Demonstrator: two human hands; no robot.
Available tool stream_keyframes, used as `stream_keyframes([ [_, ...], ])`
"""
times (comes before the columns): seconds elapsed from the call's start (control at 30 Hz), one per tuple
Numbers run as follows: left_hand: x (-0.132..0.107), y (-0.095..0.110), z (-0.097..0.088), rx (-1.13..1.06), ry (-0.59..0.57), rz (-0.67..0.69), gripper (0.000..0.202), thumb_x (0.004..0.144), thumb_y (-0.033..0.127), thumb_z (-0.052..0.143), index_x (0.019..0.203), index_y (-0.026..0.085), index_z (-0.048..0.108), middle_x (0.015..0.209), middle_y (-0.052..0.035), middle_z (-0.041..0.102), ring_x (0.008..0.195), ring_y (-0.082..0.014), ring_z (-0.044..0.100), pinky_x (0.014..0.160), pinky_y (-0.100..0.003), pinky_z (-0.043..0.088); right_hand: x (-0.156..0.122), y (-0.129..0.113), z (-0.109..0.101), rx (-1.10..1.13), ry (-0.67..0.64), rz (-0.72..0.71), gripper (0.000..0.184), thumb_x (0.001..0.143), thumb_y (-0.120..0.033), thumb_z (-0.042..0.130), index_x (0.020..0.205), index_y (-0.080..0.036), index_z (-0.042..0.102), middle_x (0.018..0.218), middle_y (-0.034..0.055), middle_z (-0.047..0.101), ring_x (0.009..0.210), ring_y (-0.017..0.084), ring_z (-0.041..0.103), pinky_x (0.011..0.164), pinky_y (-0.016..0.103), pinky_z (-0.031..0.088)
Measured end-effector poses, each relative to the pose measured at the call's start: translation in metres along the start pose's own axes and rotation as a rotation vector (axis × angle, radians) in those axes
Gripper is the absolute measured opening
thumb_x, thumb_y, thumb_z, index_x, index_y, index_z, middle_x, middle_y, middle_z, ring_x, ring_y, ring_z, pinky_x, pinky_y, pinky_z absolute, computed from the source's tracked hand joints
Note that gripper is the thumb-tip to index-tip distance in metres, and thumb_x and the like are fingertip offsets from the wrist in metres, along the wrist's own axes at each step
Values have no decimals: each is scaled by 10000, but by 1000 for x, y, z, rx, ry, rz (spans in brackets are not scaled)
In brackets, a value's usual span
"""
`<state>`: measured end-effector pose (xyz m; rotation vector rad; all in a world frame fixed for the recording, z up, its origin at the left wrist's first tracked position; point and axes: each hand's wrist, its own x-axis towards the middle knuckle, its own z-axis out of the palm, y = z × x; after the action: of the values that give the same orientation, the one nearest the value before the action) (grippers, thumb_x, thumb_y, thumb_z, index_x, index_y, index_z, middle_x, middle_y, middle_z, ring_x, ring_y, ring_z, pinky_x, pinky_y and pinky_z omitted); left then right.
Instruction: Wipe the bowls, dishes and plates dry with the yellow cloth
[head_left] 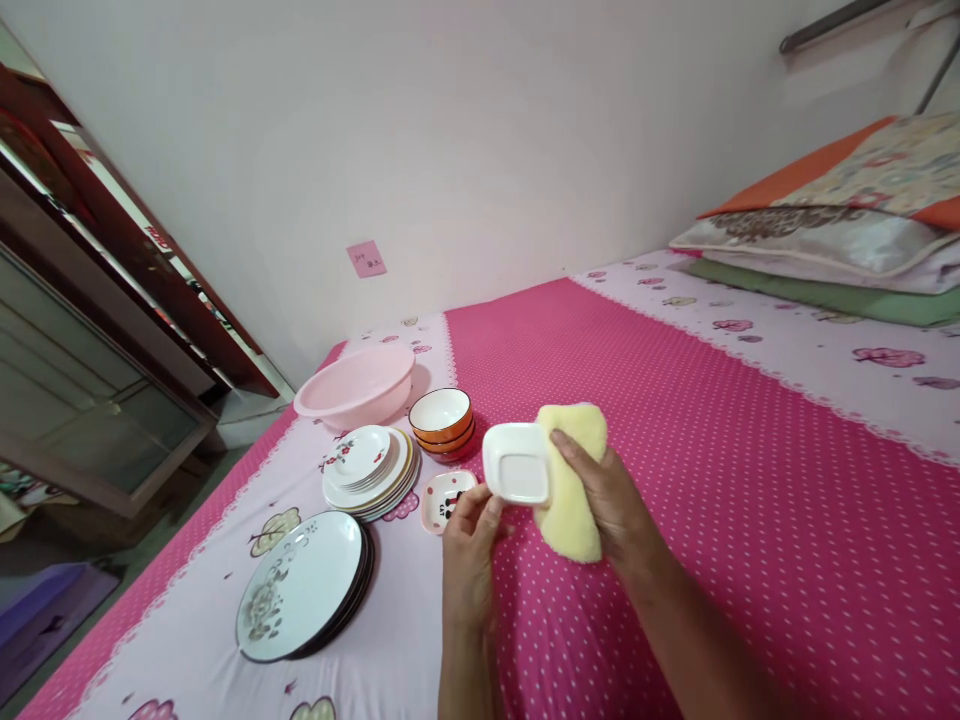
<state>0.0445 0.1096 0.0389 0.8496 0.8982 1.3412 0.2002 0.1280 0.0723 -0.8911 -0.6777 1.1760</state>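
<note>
My left hand (469, 545) pinches the near edge of a small white square dish (516, 462), holding it up above the bed. My right hand (604, 500) grips a yellow cloth (570, 470) and presses it against the dish's right side. Both hands hover over the pink dotted bedsheet (675, 420). Just left of the hands lies a small square dish with a red pattern (444, 497).
On the sheet to the left sit stacked orange bowls (441, 420), a pile of white plates (369, 468), a stack of large dark-rimmed plates (304, 585) and a pink basin (356, 385). Folded bedding (832, 230) lies at the far right. A wooden cabinet (97, 330) stands left.
</note>
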Motion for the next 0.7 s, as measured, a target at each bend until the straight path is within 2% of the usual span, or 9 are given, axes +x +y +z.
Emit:
stream_keyframes([
  [0.07, -1, -3, 5, 16, 22, -63, 429, 814, 499, 843, 1069, 172, 736, 965, -65, 757, 852, -193, 731, 673, -245, 539, 2, -6, -8, -284, 20, -187, 478, 745, -541, 838, 1038, -179, 733, 910, 75, 794, 766, 252, 725, 674, 336, 560],
  [0.13, -3, -6, 11, -86, -51, -137, 465, 841, 540, 805, 1111, 169, 731, 988, -86, 766, 831, -209, 742, 713, -294, 577, 0, -7, -8, -623, -58, -333, 368, 798, -438, 793, 1064, -197, 713, 936, 68, 775, 808, 240, 699, 704, 324, 521],
  [0.23, -4, -10, 18, -299, -134, -214, 442, 887, 450, 780, 1241, 195, 708, 1128, -118, 784, 960, -243, 756, 877, -362, 598, -9, -9, 4, -1106, -298, -453, 184, 762, -181, 719, 939, -202, 675, 894, 52, 733, 833, 231, 646, 750, 320, 440],
  [0.3, -2, -13, 17, -401, -107, -221, 434, 893, 346, 773, 1298, 212, 692, 1166, -113, 789, 1051, -245, 744, 939, -355, 587, -16, -16, 11, -1247, -452, -449, 207, 712, -73, 660, 875, -199, 652, 890, 44, 724, 845, 221, 627, 762, 313, 397],
  [0.4, 0, -14, 15, -475, -90, -237, 427, 893, 287, 751, 1308, 202, 693, 1135, -113, 802, 1052, -250, 748, 953, -359, 587, -24, -34, 12, -1151, -536, -361, 209, 717, -54, 635, 854, -211, 660, 869, 23, 729, 802, 198, 626, 711, 289, 374],
  [0.53, -2, -13, 16, -481, -116, -278, 351, 933, 377, 691, 1209, 163, 730, 1124, -134, 803, 937, -260, 766, 831, -372, 620, -24, -54, -5, -742, -538, -178, 150, 759, -150, 719, 893, -215, 739, 838, 17, 768, 734, 207, 669, 635, 275, 443],
  [0.6, -3, -15, 18, -464, -82, -324, 332, 974, 401, 619, 1135, 136, 739, 1053, -141, 811, 805, -240, 764, 692, -340, 614, -21, -62, -15, -486, -419, -91, 210, 767, -258, 788, 965, -195, 765, 842, 43, 787, 699, 228, 698, 592, 292, 503],
  [0.7, -3, -21, 21, -401, 25, -368, 360, 1014, 420, 542, 1091, 123, 729, 901, -117, 808, 651, -202, 733, 549, -276, 553, -14, -75, -24, -73, -14, -134, 415, 744, -407, 842, 1087, -191, 755, 943, 79, 803, 781, 264, 750, 641, 342, 594],
])
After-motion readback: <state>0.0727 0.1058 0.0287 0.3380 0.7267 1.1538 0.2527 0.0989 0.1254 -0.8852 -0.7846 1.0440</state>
